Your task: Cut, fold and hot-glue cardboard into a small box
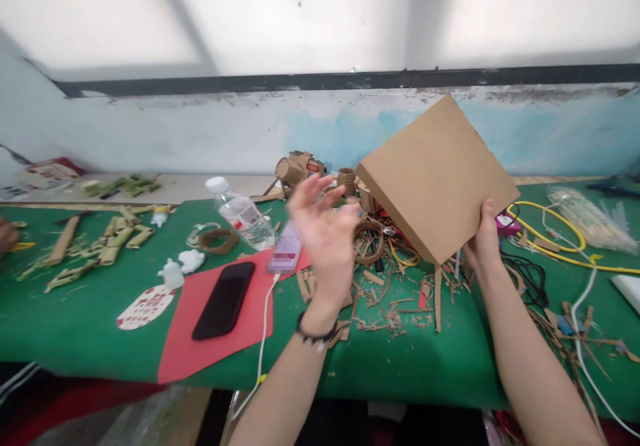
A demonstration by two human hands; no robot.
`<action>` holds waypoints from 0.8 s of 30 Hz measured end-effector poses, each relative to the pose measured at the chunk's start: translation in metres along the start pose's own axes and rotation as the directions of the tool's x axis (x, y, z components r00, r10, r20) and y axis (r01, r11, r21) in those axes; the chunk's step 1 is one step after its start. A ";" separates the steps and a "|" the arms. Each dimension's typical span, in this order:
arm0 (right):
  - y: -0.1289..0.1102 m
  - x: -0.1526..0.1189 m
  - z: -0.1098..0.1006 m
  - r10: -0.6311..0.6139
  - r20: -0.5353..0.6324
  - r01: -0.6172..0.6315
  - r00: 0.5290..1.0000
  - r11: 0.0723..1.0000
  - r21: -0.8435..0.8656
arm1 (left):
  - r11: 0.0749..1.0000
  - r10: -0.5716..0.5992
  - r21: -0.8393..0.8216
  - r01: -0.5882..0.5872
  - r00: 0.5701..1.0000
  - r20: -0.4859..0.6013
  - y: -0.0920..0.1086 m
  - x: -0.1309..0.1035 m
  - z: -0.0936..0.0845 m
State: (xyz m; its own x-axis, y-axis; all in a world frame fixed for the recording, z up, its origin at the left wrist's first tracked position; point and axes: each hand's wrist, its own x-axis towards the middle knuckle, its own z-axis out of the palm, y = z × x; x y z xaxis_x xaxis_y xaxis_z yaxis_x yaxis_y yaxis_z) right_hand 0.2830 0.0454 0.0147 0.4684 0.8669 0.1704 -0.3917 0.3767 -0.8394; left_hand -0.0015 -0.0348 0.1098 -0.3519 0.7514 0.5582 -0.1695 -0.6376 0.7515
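Note:
My right hand [484,238] grips a brown cardboard box [440,173] by its lower right edge, with the thumb on the front face. The box is tilted onto a corner and held above the table. My left hand [325,233] is raised to the left of the box, apart from it, with fingers spread and slightly blurred; nothing shows in it. Beneath the box lie cardboard scraps [395,306] and a cardboard ring [369,241]. Behind my left hand stands a cardboard model [299,167] with a round tube on its front.
On the green table [400,373], a black phone [224,299] lies on red paper [175,353]. Nearby are a lit phone [286,247] on a white cable and a water bottle [245,214]. Yellow cable [560,246] loops at right. Another person's hand [7,236] shows at far left.

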 end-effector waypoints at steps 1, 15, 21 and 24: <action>0.002 -0.003 0.004 -0.004 0.008 0.004 1.000 1.000 0.004 | 0.997 -0.072 0.003 0.072 0.996 0.055 -0.015 0.000 0.005; -0.012 -0.012 -0.004 0.036 0.492 0.266 0.870 0.806 -0.529 | 0.978 -0.165 -0.129 0.166 0.986 0.018 -0.101 0.036 -0.024; 0.015 -0.032 0.015 0.171 0.747 0.761 0.643 -0.033 -0.648 | 0.961 -0.208 -0.189 0.201 0.978 -0.015 -0.093 0.035 -0.027; 0.028 -0.053 0.028 0.229 0.764 0.796 0.603 -0.232 -0.559 | 0.951 -0.238 -0.217 0.223 0.970 -0.048 -0.089 0.032 -0.024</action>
State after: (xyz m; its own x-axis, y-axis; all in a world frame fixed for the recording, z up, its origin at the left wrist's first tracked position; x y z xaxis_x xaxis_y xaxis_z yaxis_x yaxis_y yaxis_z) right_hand 0.2249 0.0193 -0.0028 -0.4119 0.8587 0.3049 0.9066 0.4198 0.0423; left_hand -0.0195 0.0423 0.0522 -0.3454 0.8726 0.3454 -0.4389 -0.4755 0.7624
